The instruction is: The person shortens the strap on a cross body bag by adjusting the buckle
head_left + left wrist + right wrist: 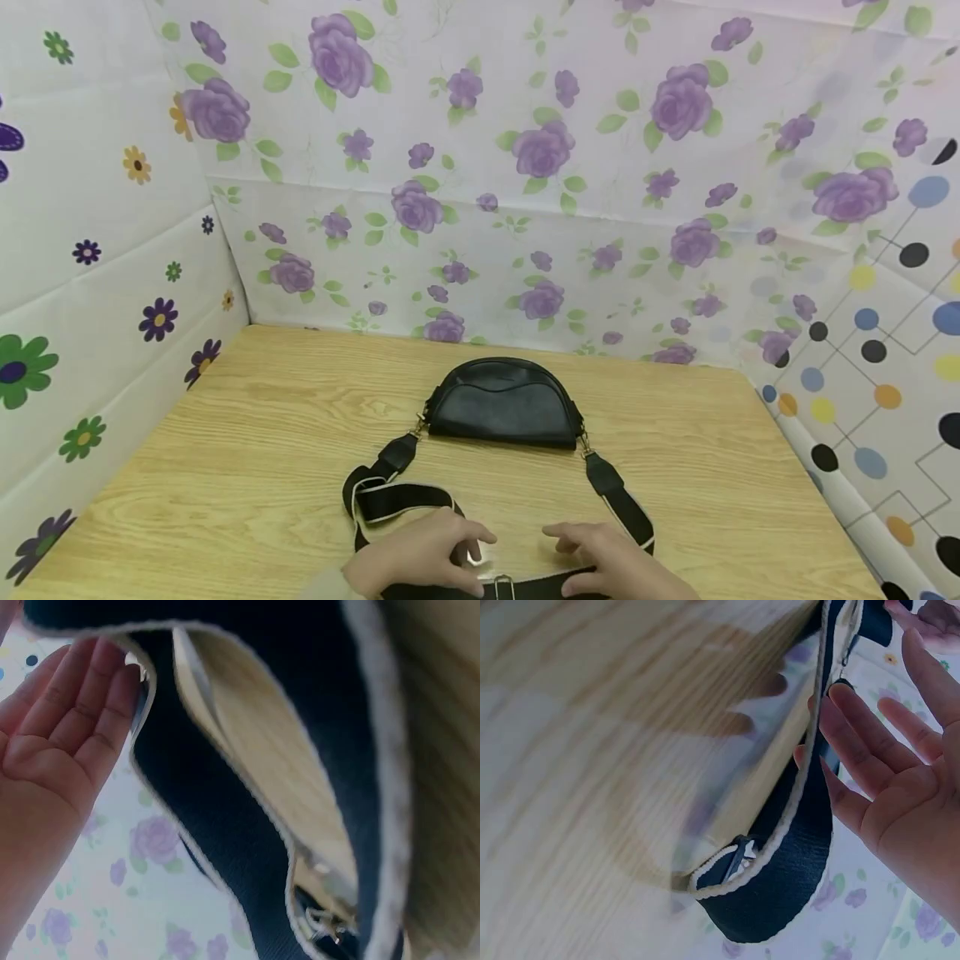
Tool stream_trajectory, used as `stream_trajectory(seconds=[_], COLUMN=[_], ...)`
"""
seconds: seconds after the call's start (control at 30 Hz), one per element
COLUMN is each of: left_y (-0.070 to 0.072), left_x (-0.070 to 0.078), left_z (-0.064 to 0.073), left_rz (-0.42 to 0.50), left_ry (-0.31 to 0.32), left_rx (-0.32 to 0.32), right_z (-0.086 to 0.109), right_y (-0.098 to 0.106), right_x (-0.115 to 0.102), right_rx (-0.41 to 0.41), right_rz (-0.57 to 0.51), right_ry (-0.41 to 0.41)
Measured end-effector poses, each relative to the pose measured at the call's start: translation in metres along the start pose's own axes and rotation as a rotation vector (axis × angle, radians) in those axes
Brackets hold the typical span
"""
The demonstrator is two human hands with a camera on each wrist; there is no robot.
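Black handbag (501,408) on wood-grain table (247,458). Near side of handbag: strap (628,515), left hand (427,552), right hand (611,560). Far side: floral cloth (480,242).

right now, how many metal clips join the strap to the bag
2: one clip at the left end of the bag, the other clip at its right end in the head view; neither is hidden.
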State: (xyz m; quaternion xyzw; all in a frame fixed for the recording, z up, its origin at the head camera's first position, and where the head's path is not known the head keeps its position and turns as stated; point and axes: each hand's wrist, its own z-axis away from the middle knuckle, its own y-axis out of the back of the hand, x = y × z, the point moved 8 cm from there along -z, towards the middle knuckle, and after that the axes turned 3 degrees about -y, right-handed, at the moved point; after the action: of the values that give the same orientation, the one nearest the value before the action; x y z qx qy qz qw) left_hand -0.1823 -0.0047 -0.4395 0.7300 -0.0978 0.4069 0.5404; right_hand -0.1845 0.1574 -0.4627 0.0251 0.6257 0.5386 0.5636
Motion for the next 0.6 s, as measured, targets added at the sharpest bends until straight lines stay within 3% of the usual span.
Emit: stream_trajectory(seconds=[0.17,0.6], left_y=[-0.007,-0.016], left_x=[-0.002,-0.013], left_z=[0.000,0.003], left_rz=[0.095,0.319], left_ry=[-0.008,0.103], left_rx=[-0.038,-0.099], right_z=[-0.003,-0.002], right_y=[-0.005,-0.009], right_x=[0.003,0.011], right_rx=[-0.037,-0.084], right_rz=[-0.016,-0.120], right_ry=[-0.016,-0.090])
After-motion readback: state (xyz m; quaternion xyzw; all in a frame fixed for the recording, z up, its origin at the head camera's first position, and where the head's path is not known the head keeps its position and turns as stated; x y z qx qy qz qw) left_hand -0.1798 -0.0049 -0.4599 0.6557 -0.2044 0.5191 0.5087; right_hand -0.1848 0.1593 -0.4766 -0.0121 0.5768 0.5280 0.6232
